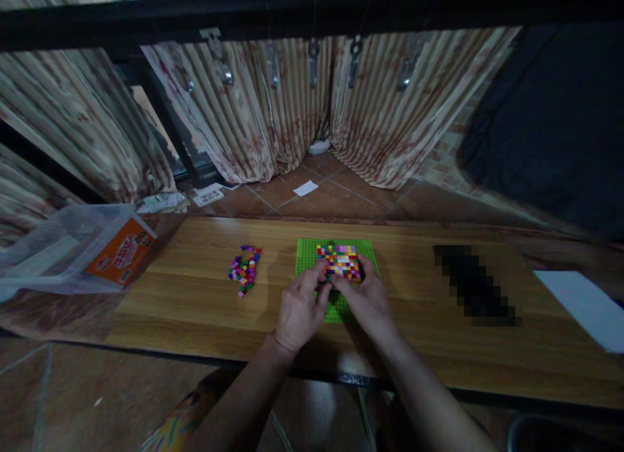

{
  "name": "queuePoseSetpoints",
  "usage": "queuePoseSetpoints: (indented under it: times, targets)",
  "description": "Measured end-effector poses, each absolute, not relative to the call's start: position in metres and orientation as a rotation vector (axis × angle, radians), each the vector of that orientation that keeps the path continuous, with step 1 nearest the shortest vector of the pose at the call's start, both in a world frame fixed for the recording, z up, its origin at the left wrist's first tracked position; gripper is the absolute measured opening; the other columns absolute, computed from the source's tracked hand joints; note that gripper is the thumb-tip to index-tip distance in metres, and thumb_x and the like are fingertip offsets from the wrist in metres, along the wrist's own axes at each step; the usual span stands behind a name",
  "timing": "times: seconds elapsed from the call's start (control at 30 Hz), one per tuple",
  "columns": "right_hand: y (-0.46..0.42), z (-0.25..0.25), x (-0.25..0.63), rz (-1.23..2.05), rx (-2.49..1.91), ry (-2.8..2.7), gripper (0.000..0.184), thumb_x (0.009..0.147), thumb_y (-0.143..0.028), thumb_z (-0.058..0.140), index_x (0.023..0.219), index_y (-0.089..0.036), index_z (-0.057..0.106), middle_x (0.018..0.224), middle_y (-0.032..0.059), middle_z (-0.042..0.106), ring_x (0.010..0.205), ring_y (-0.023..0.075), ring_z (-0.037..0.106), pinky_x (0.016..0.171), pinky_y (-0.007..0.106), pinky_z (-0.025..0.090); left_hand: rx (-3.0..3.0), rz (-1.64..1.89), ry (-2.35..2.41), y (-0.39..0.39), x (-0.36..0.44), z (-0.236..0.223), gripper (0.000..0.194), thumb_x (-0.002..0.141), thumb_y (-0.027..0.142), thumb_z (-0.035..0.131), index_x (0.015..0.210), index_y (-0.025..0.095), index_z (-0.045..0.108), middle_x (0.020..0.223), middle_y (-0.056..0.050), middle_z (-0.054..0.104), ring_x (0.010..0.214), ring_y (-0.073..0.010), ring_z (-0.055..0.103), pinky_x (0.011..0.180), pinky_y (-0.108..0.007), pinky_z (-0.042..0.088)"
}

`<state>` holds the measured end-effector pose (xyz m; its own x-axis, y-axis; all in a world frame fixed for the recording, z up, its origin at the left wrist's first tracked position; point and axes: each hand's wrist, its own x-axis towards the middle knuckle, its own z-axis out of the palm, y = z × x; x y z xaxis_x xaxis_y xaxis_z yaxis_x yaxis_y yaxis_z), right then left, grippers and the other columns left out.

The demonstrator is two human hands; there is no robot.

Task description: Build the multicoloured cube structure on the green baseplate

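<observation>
A block of small multicoloured toy bricks (344,262) sits over a green studded baseplate (307,249) on the table. My right hand (370,300) is closed around the block's right side, with its thumb by the near edge. At the block's near left corner, the fingers of my left hand (301,310) are bent together in a pinch beside my right thumb. Whatever lies between those left fingertips is too small and covered to make out. Off to the left is a loose pile of small coloured bricks (245,268).
The wooden table (195,322) carries a blurred-out black object (475,286) and a white sheet (582,305) at the right. A clear plastic bin (63,244) with an orange label stands at the left. Striped curtains (253,114) hang beyond the table.
</observation>
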<state>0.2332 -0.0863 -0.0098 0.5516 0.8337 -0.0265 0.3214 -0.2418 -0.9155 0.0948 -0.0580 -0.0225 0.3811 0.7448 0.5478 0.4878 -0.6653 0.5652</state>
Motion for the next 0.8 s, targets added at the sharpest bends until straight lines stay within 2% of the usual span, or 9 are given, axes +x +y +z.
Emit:
queuePoseSetpoints:
  times: [0.17,0.43,0.8]
  targets:
    - [-0.088,-0.012,0.237,0.719,-1.756,-0.946,0.071,0.072,-0.050,0.063,0.132,-0.015,0.047,0.120,0.0140,0.064,0.109,0.0273,0.061,0.095,0.043,0.044,2.282,1.160,1.085,-0.058,0.096,-0.022,0.043,0.086,0.017,0.057,0.127,0.023,0.047,0.094,-0.002,0.068,0.088,-0.0139,0.066,0.082,-0.027,0.056]
    - [-0.088,-0.010,0.231,0.690,-1.816,-0.977,0.085,0.065,-0.046,0.066,0.138,-0.013,0.040,0.132,0.0170,0.055,0.117,0.0296,0.055,0.100,0.045,0.041,2.272,1.145,1.087,-0.057,0.096,-0.025,0.049,0.085,0.014,0.055,0.132,0.025,0.043,0.098,-0.002,0.068,0.091,-0.0142,0.066,0.083,-0.028,0.055]
    - [-0.085,-0.006,0.225,0.711,-1.842,-0.909,0.083,0.064,-0.039,0.065,0.139,-0.014,0.039,0.117,0.0137,0.065,0.100,0.0266,0.064,0.090,0.041,0.048,2.233,1.115,1.112,-0.058,0.098,-0.024,0.054,0.084,0.013,0.054,0.135,0.024,0.041,0.095,-0.002,0.068,0.089,-0.0141,0.065,0.083,-0.028,0.054]
